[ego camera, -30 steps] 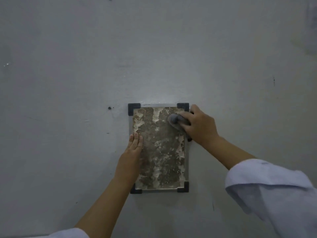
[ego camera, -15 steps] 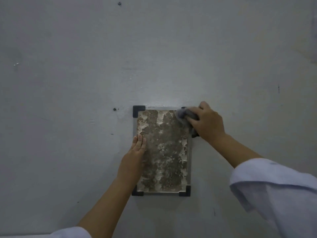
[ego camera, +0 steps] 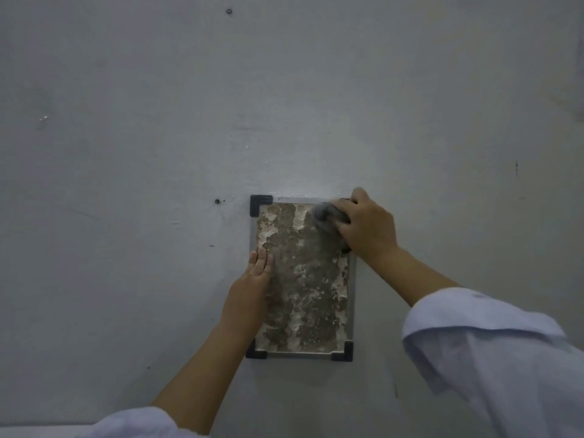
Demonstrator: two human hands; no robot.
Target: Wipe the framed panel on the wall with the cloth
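Note:
A framed panel (ego camera: 308, 279) hangs on the grey wall, a mottled brown and white surface inside a thin metal frame with dark corner caps. My right hand (ego camera: 366, 226) is shut on a bunched grey cloth (ego camera: 325, 213) and presses it against the panel's top right part, hiding that corner. My left hand (ego camera: 252, 279) lies flat on the panel's left edge with its fingers straight and together, pointing up.
The grey wall (ego camera: 284, 105) fills the view. A small screw head (ego camera: 217, 201) sits left of the panel and another screw (ego camera: 229, 11) near the top. White sleeves cover both forearms at the bottom.
My right hand has carried the cloth up from the panel's upper right area to its top right corner, then a little to the left. My left hand has stayed in place.

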